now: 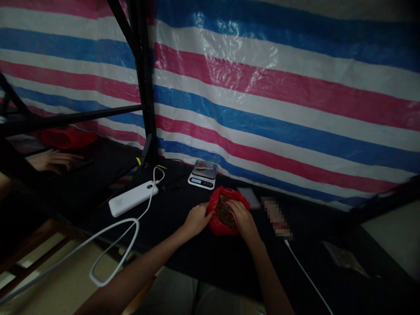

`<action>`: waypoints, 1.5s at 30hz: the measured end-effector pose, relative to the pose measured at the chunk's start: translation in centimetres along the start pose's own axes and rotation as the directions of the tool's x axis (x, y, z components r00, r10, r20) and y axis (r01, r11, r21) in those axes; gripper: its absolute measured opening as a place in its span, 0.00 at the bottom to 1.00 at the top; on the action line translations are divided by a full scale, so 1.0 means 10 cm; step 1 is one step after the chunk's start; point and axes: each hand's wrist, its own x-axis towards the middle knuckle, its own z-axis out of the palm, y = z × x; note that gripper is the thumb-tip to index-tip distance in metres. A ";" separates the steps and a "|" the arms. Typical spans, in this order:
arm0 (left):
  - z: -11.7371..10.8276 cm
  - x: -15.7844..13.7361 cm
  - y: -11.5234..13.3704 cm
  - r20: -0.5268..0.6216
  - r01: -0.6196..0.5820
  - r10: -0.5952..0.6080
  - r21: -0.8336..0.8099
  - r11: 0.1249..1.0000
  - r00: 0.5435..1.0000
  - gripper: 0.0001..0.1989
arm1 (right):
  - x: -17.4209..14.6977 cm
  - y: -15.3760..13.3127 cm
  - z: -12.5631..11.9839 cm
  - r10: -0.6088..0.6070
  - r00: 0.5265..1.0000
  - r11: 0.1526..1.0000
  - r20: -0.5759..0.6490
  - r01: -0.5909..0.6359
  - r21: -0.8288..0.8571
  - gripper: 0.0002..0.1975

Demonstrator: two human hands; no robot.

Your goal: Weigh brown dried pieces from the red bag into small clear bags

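Head view: I see a red plastic bag on the black table, spread around small brown pieces. The left hand grips its left rim; the right hand dips inside, its grip I cannot tell. Behind the bag stands a digital scale.

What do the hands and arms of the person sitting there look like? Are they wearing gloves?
No gloves! The left hand and right hand are bare. The left forearm and right forearm show no sleeves, watch or bracelet. It's too dim to tell about small rings.
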 end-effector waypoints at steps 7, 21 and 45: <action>0.04 0.09 -0.05 -0.094 -0.068 0.041 -0.296 0.953 0.995 0.18 | 0.01 -0.10 -0.01 0.114 0.993 0.944 0.019 -0.114 0.311 0.18; 0.09 0.06 0.00 -0.164 -0.074 -0.010 -0.501 0.862 0.986 0.20 | 0.00 -0.10 0.24 0.391 0.908 0.530 0.153 -0.357 0.769 0.15; -0.81 1.71 -0.36 0.017 -0.253 0.253 0.112 0.961 0.967 0.35 | -0.01 0.04 0.09 0.491 0.866 0.230 0.091 -0.230 0.946 0.21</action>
